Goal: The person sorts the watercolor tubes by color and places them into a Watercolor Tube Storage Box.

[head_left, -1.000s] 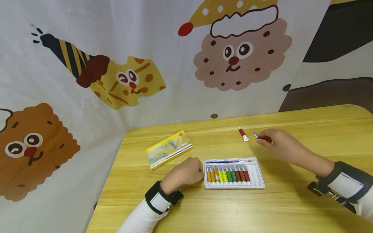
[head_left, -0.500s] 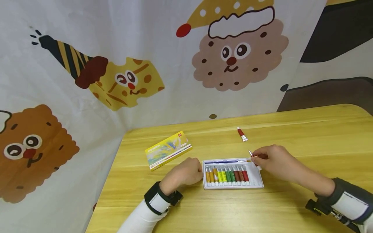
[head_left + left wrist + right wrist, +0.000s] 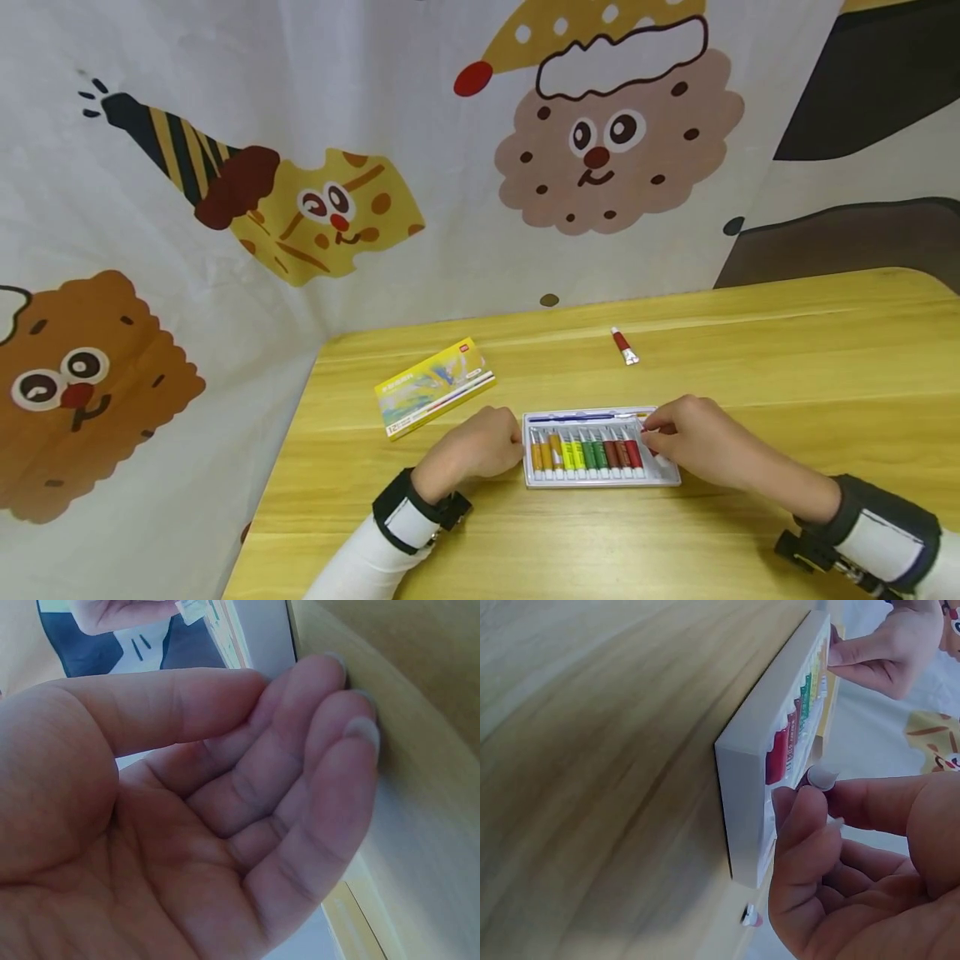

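A white plastic tray (image 3: 602, 483) holds a row of paint tubes (image 3: 585, 454) running from ochre through yellow, green and brown to red. My left hand (image 3: 476, 442), fingers curled, pinches the tray's left edge; in the left wrist view my left fingers (image 3: 330, 802) partly cover the contact. Over the tray's right end, my right hand (image 3: 701, 442) pinches a dark red paint tube between thumb and fingers. Its white cap (image 3: 823, 778) shows in the right wrist view, while most of its body is hidden.
Behind the tray lies another red paint tube (image 3: 624, 346). A yellow paint box (image 3: 435, 387) lies at the back left. A blue-handled paintbrush (image 3: 573, 417) rests along the tray's far side. A printed cloth (image 3: 450, 275) hangs behind the wooden table (image 3: 810, 367).
My right hand has carried the red paint tube from behind the tray, toward me and slightly left, over the tray's right end. My left hand has stayed at the tray's left edge.
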A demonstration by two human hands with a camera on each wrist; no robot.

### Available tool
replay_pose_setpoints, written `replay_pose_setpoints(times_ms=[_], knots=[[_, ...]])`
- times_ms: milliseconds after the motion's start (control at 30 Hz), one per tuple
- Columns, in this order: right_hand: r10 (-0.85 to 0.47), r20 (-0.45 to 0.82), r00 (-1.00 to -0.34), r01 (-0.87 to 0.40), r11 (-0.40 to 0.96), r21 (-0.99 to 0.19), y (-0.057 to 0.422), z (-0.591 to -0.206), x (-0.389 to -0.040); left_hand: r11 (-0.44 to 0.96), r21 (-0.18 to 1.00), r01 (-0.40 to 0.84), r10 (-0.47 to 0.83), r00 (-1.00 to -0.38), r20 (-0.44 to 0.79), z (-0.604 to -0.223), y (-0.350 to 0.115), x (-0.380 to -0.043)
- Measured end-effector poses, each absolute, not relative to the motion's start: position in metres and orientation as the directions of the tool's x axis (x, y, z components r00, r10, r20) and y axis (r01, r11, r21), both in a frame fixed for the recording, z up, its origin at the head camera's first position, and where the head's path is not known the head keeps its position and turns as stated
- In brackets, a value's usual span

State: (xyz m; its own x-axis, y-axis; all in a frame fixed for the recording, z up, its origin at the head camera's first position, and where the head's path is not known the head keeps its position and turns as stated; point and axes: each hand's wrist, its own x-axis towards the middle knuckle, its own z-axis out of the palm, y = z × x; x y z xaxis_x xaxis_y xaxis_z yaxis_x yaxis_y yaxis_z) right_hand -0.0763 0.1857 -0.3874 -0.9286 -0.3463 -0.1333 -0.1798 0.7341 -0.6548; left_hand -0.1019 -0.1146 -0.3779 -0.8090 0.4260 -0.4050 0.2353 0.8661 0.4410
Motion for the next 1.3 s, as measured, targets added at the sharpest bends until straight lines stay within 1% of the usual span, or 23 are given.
replay_pose_setpoints(times_ms=[67,300,533,733,933,1167,1300], knots=[[-0.345,-0.128,-0.930,-0.185,0.739,-0.648,0.185,-0.389,-0.076,0.868,0.436,0.239,0.426,-0.809,-0.405,-0.378,-0.115,-0.102],[-0.303,-0.142,-0.942,-0.147,0.756,-0.637,0.178,-0.394,-0.074,0.869,0.431,0.244,0.426,-0.813,-0.397,-0.378,-0.114,-0.102],[-0.293,-0.112,-0.950,-0.161,0.763,-0.627,0.173,-0.396,-0.072,0.867,0.439,0.236,0.425,-0.810,-0.405,-0.378,-0.114,-0.102],[-0.272,-0.116,-0.955,-0.142,0.764,-0.629,0.173,-0.398,-0.071,0.864,0.440,0.245,0.433,-0.808,-0.399,-0.379,-0.114,-0.102],[-0.322,-0.067,-0.944,-0.208,0.742,-0.638,0.178,-0.400,-0.070,0.868,0.436,0.239,0.425,-0.812,-0.400,-0.379,-0.115,-0.102],[-0.379,-0.103,-0.920,-0.224,0.722,-0.654,0.186,-0.400,-0.068,0.870,0.438,0.227,0.417,-0.812,-0.408,-0.379,-0.115,-0.102],[-0.394,-0.100,-0.914,-0.234,0.711,-0.663,0.189,-0.401,-0.067,0.868,0.436,0.238,0.424,-0.812,-0.401,-0.379,-0.115,-0.102]])
